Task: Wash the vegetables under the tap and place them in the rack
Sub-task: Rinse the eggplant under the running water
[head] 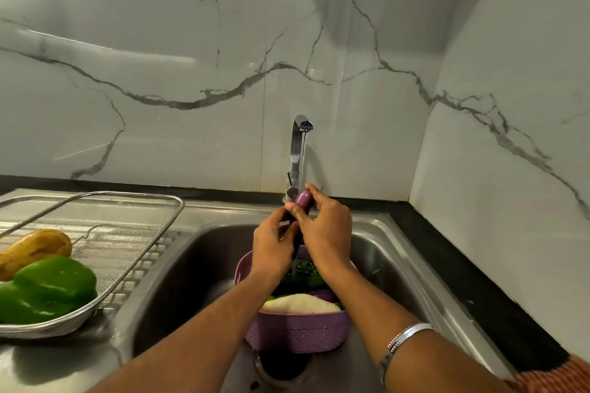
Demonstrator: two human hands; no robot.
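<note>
Fingers of both hands are curled around a slim purple aubergine (301, 202), held upright just in front of the base of the tap (298, 150). Right hand (325, 230) wraps the upper part, its fingertips closing over the rounded purple tip; left hand (274, 244) grips lower down, so only the top end of the aubergine shows between them. A thin stream of water falls below the hands.

Directly under the tap, inside the steel sink (376, 252), sits a purple plastic basket (297, 329) with a perforated, woven-looking wall. It holds dark green leafy vegetables (301, 273), a pale, smooth white vegetable (301, 305) and a bit of another purple one at the edge. The sink drain shows just nearer than the basket.

Left of the tap, on the ribbed steel drainboard, rests a metal mesh rack (127, 233) with a rounded wire rim and fine netting. In it lie a glossy green bell pepper (48, 290) and, touching it on the far side, a long tan vegetable (33, 250) with a matt skin.

Behind the tap rises a white marble-patterned wall with grey veins. A silver bangle (402, 340) circles the right wrist.
</note>
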